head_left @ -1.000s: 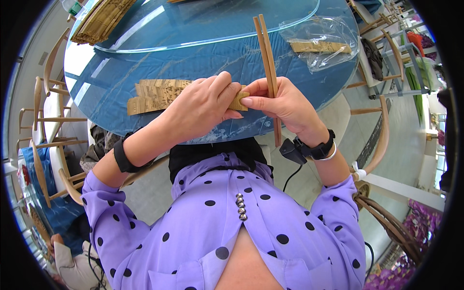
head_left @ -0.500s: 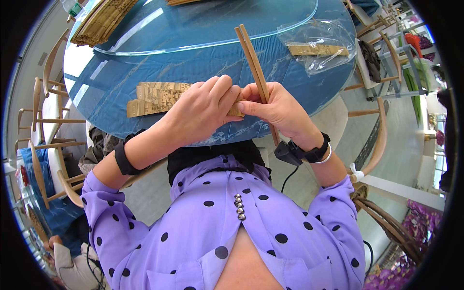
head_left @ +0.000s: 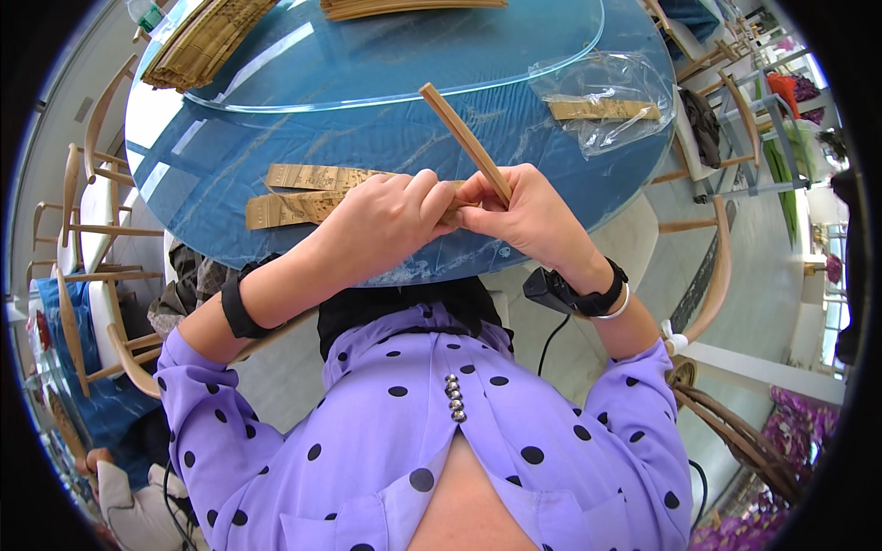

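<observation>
Brown paper sleeves, long, flat and printed with dark marks (head_left: 283,212), lie at nine o'clock from the meeting point of the two hands, their far ends fanned apart on the round, blue, glass-topped table (head_left: 202,151). Over their nearer ends the left hand (head_left: 390,213) is closed, palm down, fingers curled and clamped on the paper. Touching it at three o'clock, the right hand (head_left: 533,219) has thumb and forefinger drawn together at the paper's end; a slim pair of light brown wooden chopsticks (head_left: 464,136) is gripped in it too, upper ends slanting toward eleven o'clock. Their lower ends are hidden by the hand. At two o'clock lies a crinkled clear plastic bag (head_left: 634,83) with a flat brown paper strip (head_left: 602,109) in it. A thick bundle of brown printed strips (head_left: 207,44) rests at ten o'clock, and a brown stack (head_left: 413,8) at twelve.
</observation>
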Demonstrator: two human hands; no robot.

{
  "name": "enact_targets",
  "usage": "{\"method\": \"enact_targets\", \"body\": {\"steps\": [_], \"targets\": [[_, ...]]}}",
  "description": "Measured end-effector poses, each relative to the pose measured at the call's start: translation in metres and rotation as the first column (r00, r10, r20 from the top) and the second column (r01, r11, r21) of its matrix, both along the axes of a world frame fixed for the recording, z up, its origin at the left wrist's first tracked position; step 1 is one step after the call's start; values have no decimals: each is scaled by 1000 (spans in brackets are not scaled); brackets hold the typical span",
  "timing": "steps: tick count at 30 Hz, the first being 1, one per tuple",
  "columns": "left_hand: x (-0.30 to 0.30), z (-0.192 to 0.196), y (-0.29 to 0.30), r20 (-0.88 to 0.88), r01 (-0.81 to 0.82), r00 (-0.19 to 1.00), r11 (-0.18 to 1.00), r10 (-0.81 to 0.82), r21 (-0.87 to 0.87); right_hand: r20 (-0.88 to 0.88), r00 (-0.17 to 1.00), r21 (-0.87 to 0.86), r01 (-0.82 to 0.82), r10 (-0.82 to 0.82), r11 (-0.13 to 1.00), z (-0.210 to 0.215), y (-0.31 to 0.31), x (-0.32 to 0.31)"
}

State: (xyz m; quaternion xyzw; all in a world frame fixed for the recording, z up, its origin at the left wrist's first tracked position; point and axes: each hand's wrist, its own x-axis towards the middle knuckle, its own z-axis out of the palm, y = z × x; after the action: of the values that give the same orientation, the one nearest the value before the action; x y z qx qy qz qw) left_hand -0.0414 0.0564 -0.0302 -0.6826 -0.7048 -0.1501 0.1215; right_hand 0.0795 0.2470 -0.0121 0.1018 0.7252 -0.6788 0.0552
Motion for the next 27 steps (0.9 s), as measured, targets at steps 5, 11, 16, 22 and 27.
{"method": "enact_targets", "body": {"steps": [5,11,16,22,27], "targets": [[-1,11,-2,-6,-22,1000,1000,22,22,7,1000,-6,11,-11,1000,6,5,-5],[-5,6,-2,-22,-8,1000,999,9,50,34,997,69,-72,70,995,8,9,-9],[-11,9,-4,89,-8,996,998,2,64,-45,999,289,8,6,957,18,5,-6],[-25,10,-13,106,-70,992,996,64,55,-178,984,713,144,-21,686,34,22,17],[-27,10,-15,119,-101,988,994,95,48,-428,886,880,364,177,306,28,24,28]]}}
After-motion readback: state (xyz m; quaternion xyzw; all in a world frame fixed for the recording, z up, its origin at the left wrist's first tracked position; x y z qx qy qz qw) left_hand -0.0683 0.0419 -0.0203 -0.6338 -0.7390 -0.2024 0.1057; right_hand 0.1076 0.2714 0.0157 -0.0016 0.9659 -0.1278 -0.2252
